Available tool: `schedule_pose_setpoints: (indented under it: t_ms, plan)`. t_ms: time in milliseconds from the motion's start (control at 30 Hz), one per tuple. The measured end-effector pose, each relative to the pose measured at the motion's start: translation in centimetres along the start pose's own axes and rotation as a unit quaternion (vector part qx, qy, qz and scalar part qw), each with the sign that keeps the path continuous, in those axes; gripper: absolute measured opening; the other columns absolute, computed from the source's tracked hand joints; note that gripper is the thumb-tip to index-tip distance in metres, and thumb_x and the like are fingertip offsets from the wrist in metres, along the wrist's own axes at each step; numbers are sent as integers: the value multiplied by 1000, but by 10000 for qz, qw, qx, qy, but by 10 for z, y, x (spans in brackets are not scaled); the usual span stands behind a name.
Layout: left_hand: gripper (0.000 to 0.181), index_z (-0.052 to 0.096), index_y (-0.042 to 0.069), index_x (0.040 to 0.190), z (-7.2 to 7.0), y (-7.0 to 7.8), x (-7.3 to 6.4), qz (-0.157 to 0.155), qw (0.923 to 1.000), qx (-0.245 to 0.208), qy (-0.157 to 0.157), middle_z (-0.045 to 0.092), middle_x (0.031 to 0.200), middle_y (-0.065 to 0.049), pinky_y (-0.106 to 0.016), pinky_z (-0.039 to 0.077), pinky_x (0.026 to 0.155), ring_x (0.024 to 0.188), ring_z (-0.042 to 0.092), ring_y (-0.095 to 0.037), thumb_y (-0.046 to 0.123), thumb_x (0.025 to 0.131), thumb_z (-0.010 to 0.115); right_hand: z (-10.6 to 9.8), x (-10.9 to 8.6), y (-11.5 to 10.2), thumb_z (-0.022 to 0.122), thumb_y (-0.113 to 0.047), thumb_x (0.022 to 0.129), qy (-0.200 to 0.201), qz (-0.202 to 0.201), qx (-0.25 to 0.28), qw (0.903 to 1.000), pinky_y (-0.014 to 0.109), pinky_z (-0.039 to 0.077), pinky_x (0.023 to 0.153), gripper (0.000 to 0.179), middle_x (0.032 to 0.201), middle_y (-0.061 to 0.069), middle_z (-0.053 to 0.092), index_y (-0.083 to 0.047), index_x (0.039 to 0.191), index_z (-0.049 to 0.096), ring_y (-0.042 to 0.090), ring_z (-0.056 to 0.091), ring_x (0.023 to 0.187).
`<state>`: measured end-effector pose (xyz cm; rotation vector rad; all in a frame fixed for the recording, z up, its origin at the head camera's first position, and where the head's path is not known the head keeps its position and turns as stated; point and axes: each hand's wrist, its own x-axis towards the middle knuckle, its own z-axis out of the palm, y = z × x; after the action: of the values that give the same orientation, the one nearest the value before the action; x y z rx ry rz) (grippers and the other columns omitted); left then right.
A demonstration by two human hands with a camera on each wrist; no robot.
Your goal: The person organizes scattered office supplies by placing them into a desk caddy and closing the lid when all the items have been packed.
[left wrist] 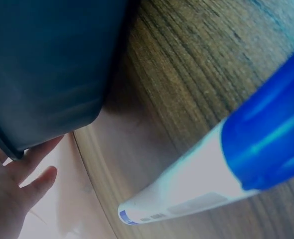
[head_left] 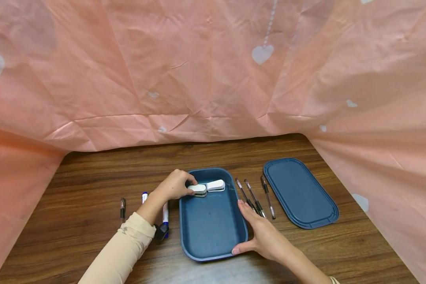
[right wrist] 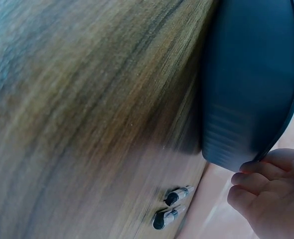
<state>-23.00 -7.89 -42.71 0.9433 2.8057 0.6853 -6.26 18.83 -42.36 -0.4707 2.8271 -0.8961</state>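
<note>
A dark blue plastic box (head_left: 213,225) stands on the wooden table with its top off. Inside, toward its far end, two small white staplers lie side by side. My left hand (head_left: 175,185) reaches over the left rim and pinches the left stapler (head_left: 199,191) between thumb and fingers. The other stapler (head_left: 216,185) sits just to its right, untouched. My right hand (head_left: 264,236) rests against the box's near right corner, thumb on the near rim and extended fingers along the right side. In the left wrist view, the box wall hides the held stapler.
A blue-capped white marker (left wrist: 187,184) lies left of the box, with another marker (head_left: 144,196) partly behind my left arm. A black pen (head_left: 122,209) is farther left. Several pens (head_left: 253,199) lie right of the box, beside the blue lid (head_left: 301,193). Pink cloth (head_left: 198,79) surrounds the table.
</note>
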Motion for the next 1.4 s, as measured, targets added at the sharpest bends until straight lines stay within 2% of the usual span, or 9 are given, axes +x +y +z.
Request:
schedule_pose_setpoints:
  t_ms: [233, 500, 800, 933, 1033, 1200, 1400]
  plan:
    - [15, 77, 14, 87, 0, 3, 0, 143, 9986, 485, 121, 74, 85, 1, -38, 51, 83, 86, 61, -18, 16, 73, 84, 0, 0, 0, 77, -59, 62, 35, -3, -21, 10000, 50, 35, 110, 119, 158, 15, 26, -2, 152, 25, 35, 31, 143]
    - [15, 77, 14, 88, 0, 3, 0, 124, 9983, 538, 198, 75, 87, 0, -39, 51, 85, 89, 62, -20, 15, 75, 83, 1, 0, 0, 78, -59, 62, 40, 7, -36, 10000, 50, 35, 110, 119, 158, 15, 25, -3, 152, 25, 35, 31, 143]
    - [15, 77, 13, 88, 0, 4, -1, 222, 9971, 659, 297, 75, 87, 0, -46, 46, 97, 91, 63, -23, 14, 74, 83, 1, 0, 0, 76, -61, 62, 41, -5, -45, 10000, 50, 36, 110, 120, 159, 15, 25, -3, 152, 25, 35, 32, 143]
    - [15, 77, 13, 88, -1, 4, -2, 233, 9972, 645, 294, 75, 86, 0, -47, 45, 98, 90, 64, -22, 15, 74, 83, 1, 0, 0, 76, -62, 61, 31, -3, -43, 10000, 50, 35, 110, 120, 159, 14, 25, -3, 152, 25, 35, 31, 143]
    - [17, 77, 13, 90, 0, 4, -3, 222, 9979, 546, 257, 75, 89, 0, -44, 48, 94, 92, 64, -22, 17, 75, 83, 1, -1, 0, 77, -60, 62, 10, 3, -28, 10000, 50, 35, 110, 120, 159, 15, 25, -3, 153, 24, 35, 31, 143]
    - [31, 75, 11, 105, 1, 1, -6, 132, 9996, 147, 191, 75, 105, -4, -41, 52, 95, 107, 65, -26, 22, 77, 82, 1, -1, 0, 79, -56, 62, -18, 11, -4, 10000, 51, 35, 110, 119, 159, 15, 24, -2, 153, 24, 35, 31, 143]
    - [38, 72, 9, 113, -6, 1, -8, 361, 9983, -52, 452, 71, 116, -12, -45, 50, 99, 116, 62, -31, 23, 78, 81, 1, 0, 0, 80, -55, 62, 3, 12, -11, 10000, 51, 35, 110, 119, 159, 15, 25, -2, 152, 25, 35, 31, 143]
